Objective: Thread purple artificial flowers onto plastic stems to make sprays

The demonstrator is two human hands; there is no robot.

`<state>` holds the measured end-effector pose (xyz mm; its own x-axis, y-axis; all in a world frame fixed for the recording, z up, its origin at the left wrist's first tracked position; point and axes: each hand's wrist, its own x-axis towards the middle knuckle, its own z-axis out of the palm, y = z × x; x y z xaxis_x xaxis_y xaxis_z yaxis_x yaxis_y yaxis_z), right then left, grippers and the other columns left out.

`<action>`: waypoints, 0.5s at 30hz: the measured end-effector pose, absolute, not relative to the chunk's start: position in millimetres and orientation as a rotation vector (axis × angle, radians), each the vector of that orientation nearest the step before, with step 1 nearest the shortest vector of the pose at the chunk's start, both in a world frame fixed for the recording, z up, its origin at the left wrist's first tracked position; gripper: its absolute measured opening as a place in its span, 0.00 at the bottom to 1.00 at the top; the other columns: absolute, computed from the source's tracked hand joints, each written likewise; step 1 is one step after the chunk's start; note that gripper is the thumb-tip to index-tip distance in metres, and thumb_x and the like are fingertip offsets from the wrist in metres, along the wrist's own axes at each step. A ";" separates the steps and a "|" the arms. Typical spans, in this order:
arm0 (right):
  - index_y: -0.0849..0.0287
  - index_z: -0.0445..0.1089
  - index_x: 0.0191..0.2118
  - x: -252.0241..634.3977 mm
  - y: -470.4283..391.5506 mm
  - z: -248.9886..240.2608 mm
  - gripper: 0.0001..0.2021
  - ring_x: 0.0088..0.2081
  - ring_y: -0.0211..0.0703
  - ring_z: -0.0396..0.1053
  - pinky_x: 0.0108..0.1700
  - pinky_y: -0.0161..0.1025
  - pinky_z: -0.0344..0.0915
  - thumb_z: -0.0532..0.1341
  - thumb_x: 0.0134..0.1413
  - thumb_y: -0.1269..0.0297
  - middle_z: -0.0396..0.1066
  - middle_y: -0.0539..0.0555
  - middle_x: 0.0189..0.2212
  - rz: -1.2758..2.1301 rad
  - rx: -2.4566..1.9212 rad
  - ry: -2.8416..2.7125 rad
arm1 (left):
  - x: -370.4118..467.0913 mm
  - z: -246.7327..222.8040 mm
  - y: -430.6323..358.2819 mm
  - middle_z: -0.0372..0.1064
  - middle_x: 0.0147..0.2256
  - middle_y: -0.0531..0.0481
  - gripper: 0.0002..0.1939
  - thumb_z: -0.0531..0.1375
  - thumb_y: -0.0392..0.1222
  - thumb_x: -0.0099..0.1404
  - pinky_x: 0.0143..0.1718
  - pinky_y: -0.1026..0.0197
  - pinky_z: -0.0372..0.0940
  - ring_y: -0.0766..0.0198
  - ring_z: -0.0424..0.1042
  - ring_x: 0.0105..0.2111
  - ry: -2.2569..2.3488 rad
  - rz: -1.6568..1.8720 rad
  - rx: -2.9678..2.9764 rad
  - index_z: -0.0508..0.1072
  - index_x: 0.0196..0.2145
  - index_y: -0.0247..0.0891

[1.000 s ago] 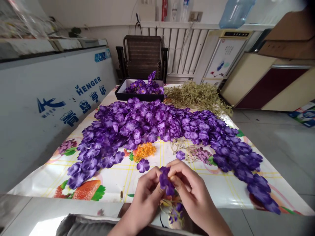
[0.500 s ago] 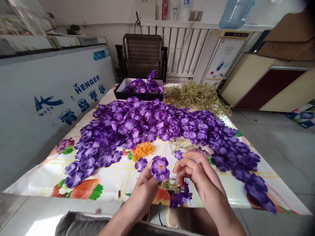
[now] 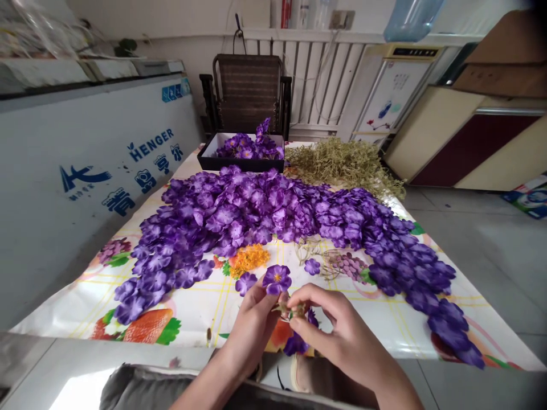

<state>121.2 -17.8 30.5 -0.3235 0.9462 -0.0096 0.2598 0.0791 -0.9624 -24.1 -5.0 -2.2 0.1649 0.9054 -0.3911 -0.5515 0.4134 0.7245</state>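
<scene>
My left hand (image 3: 255, 319) pinches a stem that bears an open purple flower (image 3: 277, 279) with a yellow centre. The thumb and fingers of my right hand (image 3: 331, 322) close on the pale green stem tips (image 3: 299, 310) beside it. More purple petals (image 3: 296, 344) hang below, partly behind my right fingers. Just left of the held flower a loose purple petal piece (image 3: 245, 283) lies on the cloth, and another (image 3: 312, 266) lies beyond my right hand. A small heap of orange-yellow flower centres (image 3: 249, 259) sits farther back.
A wide arc of purple petals (image 3: 256, 208) covers the middle of the table (image 3: 188, 310). Behind it stand a black box (image 3: 241, 165) of assembled flowers and a pile of green stems (image 3: 342, 162). A white freezer (image 3: 85, 148) borders the left side.
My right hand has moved left and down, and its fingers have closed on the stem tips. The held flower has tilted back a little, and the hanging petals have shifted left.
</scene>
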 end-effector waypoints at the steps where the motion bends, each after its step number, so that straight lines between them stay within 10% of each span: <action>1: 0.57 0.70 0.35 120.5 -16.8 30.5 0.05 0.37 0.41 0.70 0.41 0.36 0.67 0.58 0.55 0.73 0.73 0.50 0.32 1.288 -1.221 -1.657 | -24.3 -3.9 -4.5 0.67 0.21 0.55 0.09 0.67 0.38 0.52 0.27 0.67 0.60 0.68 0.66 0.23 0.905 1.093 0.470 0.70 0.27 0.35; 15: 0.56 0.66 0.37 121.6 -10.7 14.2 0.03 0.34 0.39 0.67 0.38 0.35 0.64 0.59 0.55 0.70 0.67 0.48 0.31 1.342 -1.268 -1.468 | -39.0 -9.9 -11.8 0.67 0.38 0.49 0.05 0.56 0.34 0.66 0.43 0.60 0.60 0.61 0.67 0.41 1.128 1.199 1.726 0.70 0.40 0.40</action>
<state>121.6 -10.7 14.2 -0.2157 0.9729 -0.0837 0.1705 -0.0469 -0.9842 -39.0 -11.8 -9.9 0.1769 0.9362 0.3038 0.2457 -0.3409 0.9074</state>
